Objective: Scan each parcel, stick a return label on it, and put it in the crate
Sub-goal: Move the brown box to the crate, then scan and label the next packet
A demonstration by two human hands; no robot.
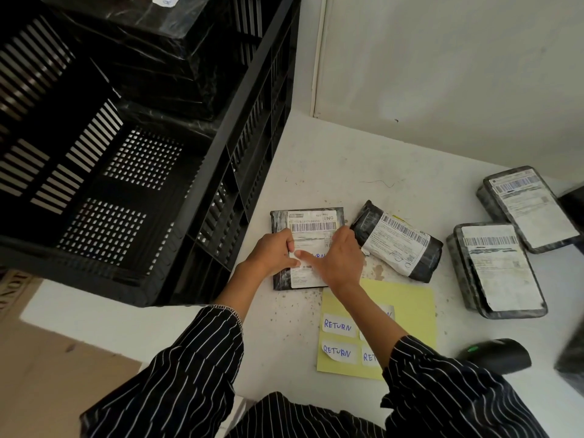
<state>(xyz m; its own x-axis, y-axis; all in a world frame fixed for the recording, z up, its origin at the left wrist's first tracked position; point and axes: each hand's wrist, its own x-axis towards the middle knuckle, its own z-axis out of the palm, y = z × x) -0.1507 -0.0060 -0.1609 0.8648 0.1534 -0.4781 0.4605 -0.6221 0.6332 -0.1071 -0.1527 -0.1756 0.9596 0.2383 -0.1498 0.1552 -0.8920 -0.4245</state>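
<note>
Flat black poly-wrapped parcel [308, 218] lies on white table [316, 159], near black slatted plastic crate [221, 172]. Left hand [271, 251] curls on its left edge. Right hand [339, 263] is spread, thumb pressing white handwritten return label [317, 256] down. Likely light, slick film, slightly soft: lift by the 2 side edges, pinching wrap, not label.

Crate [132, 172] left of parcel [311, 222], label sheet [414, 308] before it, scanner [497, 355] right of sheet
</note>
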